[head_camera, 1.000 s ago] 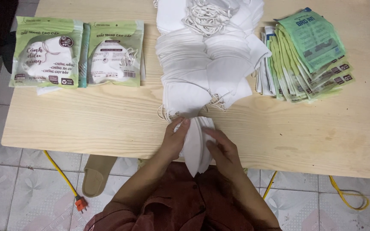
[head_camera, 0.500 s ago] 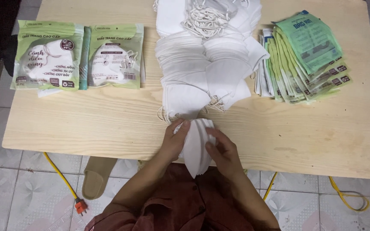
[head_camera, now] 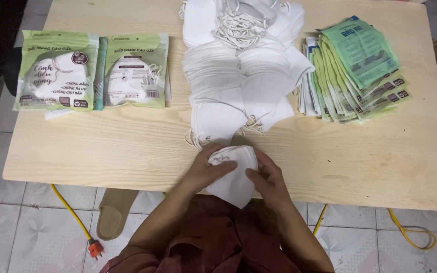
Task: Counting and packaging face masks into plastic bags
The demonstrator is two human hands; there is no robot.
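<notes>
A folded white face mask (head_camera: 234, 172) is held at the table's near edge by both hands. My left hand (head_camera: 207, 168) grips its left side, thumb on top. My right hand (head_camera: 268, 178) pinches its right side. Just beyond the hands lies a big overlapping heap of white masks (head_camera: 238, 86) with tangled ear loops at the far end. A fanned stack of flat green empty pouches (head_camera: 355, 71) sits to the right of the heap. Two filled green mask packets (head_camera: 56, 71) (head_camera: 136, 71) lie at the far left.
The light wooden table (head_camera: 127, 146) stands on a tiled floor. A yellow cable with an orange plug (head_camera: 95, 248) runs under the table, and another yellow cable (head_camera: 410, 237) loops at the right. A tan slipper (head_camera: 113, 212) lies below the near edge.
The mask in my hands has turned from standing narrow and upright to lying broader and flatter, and both hands have shifted slightly around it.
</notes>
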